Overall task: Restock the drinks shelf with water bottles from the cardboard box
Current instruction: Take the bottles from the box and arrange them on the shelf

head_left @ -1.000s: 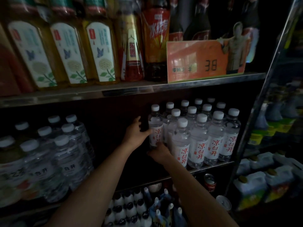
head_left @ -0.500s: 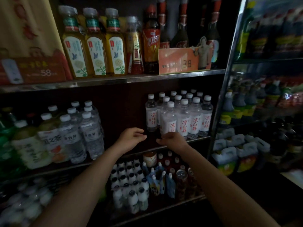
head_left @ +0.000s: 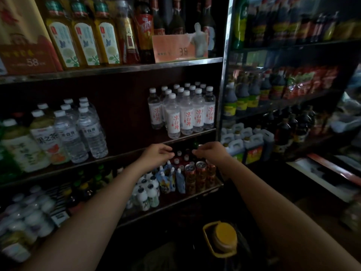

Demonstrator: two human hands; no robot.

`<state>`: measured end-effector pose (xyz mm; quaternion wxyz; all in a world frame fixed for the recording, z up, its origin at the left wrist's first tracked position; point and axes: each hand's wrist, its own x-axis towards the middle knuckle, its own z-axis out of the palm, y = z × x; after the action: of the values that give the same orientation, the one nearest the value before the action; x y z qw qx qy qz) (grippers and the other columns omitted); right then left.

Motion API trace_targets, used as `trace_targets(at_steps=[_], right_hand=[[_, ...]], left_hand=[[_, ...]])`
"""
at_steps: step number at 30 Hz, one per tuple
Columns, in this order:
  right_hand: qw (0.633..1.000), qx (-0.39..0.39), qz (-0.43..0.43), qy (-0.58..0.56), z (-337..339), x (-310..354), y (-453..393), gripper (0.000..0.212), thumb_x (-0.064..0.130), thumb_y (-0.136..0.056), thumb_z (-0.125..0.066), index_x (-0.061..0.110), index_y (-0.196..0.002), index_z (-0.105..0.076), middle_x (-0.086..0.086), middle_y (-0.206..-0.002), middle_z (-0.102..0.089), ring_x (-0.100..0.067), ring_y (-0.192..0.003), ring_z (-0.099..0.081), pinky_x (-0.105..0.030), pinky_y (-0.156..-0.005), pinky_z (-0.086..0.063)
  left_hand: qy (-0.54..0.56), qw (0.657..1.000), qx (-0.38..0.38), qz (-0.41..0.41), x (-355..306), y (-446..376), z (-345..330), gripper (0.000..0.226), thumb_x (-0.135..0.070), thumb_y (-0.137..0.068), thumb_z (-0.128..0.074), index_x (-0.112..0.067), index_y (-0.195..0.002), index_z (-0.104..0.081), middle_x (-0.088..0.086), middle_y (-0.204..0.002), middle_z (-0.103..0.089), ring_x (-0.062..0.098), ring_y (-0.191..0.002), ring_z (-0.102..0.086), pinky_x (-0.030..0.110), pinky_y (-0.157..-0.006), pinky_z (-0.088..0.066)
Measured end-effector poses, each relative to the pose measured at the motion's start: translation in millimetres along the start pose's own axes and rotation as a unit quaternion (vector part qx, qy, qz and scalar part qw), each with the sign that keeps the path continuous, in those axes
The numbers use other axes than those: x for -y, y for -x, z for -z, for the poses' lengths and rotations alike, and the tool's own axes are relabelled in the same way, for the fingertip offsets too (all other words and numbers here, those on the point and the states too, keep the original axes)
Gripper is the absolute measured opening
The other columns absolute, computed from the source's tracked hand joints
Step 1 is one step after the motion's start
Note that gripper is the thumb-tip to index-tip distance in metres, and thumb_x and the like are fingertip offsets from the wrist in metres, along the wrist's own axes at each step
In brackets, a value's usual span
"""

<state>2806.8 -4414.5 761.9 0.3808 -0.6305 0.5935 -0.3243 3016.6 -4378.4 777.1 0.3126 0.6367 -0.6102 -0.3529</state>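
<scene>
**Between bottles: hands empty, box out of sight**

Nearest, a yellow-capped jug low in the dark. Beyond, left hand and right hand loosely curled, holding nothing (both apart from the stock). Farther, water bottles upright at the right end of the drinks shelf, with room beside them. Likely next: fetching another bottle from the cardboard box, not visible here.
</scene>
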Motion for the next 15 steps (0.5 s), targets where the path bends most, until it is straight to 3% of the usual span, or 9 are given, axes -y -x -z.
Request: trace_targets(at_steps=[5, 8, 10, 12, 15], right_hand=[[1.0, 0.006, -0.001, 0.01, 31, -37, 47, 0.037, 0.043, -0.075, -0.078, 0.011, -0.092, -0.074, -0.005, -0.089, -0.071, -0.019, -0.09, -0.066, -0.024, -0.066, -0.046], [1.0, 0.018, -0.018, 0.012, 52, -66, 83, 0.037, 0.039, -0.079, -0.075, 0.006, -0.095, -0.074, -0.009, -0.096, -0.071, -0.021, -0.096, -0.065, -0.031, -0.077, -0.049], [0.999, 0.027, -0.041, 0.02, 66, -91, 110, 0.042, 0.039, -0.079, -0.075, 0.002, -0.099, -0.071, -0.011, -0.098, -0.069, -0.025, -0.1, -0.064, -0.033, -0.083, -0.049], [0.997, 0.031, -0.064, 0.022, 79, -122, 135, 0.037, 0.04, -0.077, -0.077, 0.008, -0.095, -0.071, -0.006, -0.096, -0.068, -0.022, -0.099, -0.064, -0.029, -0.079, -0.048], [0.995, 0.021, -0.091, 0.015, 96, -169, 171, 0.036, 0.039, -0.076, -0.078, 0.011, -0.098, -0.07, -0.003, -0.098, -0.068, -0.018, -0.095, -0.062, -0.025, -0.076, -0.044]], left_hand=[[0.006, 1.0, 0.021, 0.013, -8, 32, -48, 0.037, -0.021, -0.09, -0.063, -0.006, -0.124, -0.058, 0.01, -0.107, -0.065, 0.022, -0.097, -0.064, 0.02, -0.066, -0.046], [0.021, 0.999, 0.037, 0.023, -16, 59, -87, 0.034, -0.019, -0.091, -0.062, -0.005, -0.122, -0.058, 0.008, -0.108, -0.063, 0.022, -0.102, -0.063, 0.022, -0.074, -0.048], [0.027, 0.998, 0.056, 0.029, -21, 80, -119, 0.034, -0.017, -0.093, -0.059, -0.003, -0.123, -0.056, 0.01, -0.113, -0.062, 0.019, -0.097, -0.061, 0.018, -0.069, -0.047], [0.035, 0.997, 0.07, 0.027, -23, 102, -153, 0.035, -0.016, -0.094, -0.057, -0.002, -0.126, -0.054, 0.013, -0.113, -0.062, 0.018, -0.091, -0.061, 0.015, -0.061, -0.047], [0.036, 0.995, 0.089, 0.036, -17, 135, -208, 0.034, -0.019, -0.094, -0.057, -0.006, -0.125, -0.055, 0.011, -0.113, -0.064, 0.018, -0.093, -0.063, 0.018, -0.067, -0.047]])
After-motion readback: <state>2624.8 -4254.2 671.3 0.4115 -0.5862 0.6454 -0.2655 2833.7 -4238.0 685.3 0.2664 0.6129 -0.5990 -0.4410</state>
